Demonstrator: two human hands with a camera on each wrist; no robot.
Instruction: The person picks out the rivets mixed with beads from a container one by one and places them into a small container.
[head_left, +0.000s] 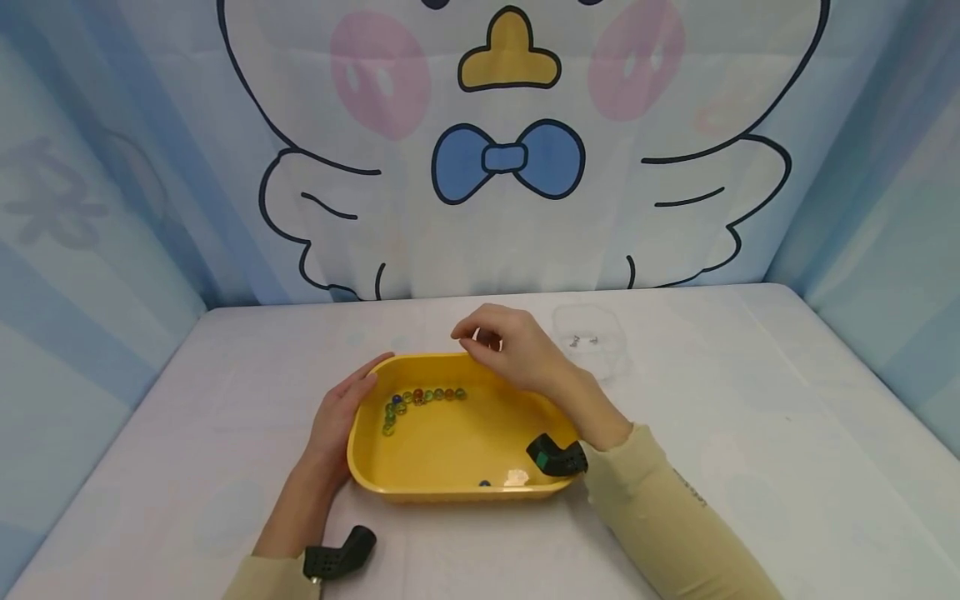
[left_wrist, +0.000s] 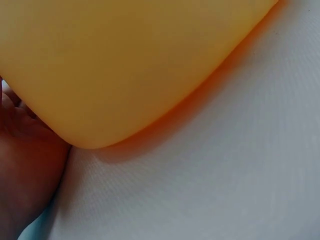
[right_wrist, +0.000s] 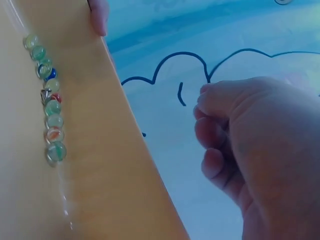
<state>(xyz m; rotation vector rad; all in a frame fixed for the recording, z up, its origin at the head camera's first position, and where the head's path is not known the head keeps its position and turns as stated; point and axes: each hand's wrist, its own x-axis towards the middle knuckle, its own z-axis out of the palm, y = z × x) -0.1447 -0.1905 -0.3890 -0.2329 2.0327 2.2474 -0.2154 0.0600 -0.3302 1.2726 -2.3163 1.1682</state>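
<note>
A yellow tray (head_left: 450,492) sits on the white table. A curved row of several glass marbles (head_left: 420,397) lies in its far left corner, also seen in the right wrist view as marbles (right_wrist: 50,110) on the tray (right_wrist: 100,165). My left hand (head_left: 352,400) rests with straight fingers against the tray's left wall (left_wrist: 125,65), one fingertip (right_wrist: 98,15) over the rim. My right hand (head_left: 480,337) hovers above the far rim with its fingers (right_wrist: 215,135) curled toward the thumb. Whether it pinches anything is hidden.
A clear plastic box (head_left: 592,340) with two small things inside stands just beyond the right hand. One dark marble (head_left: 484,482) and a small white piece (head_left: 516,477) lie by the tray's near wall. A cartoon backdrop closes the table's far edge.
</note>
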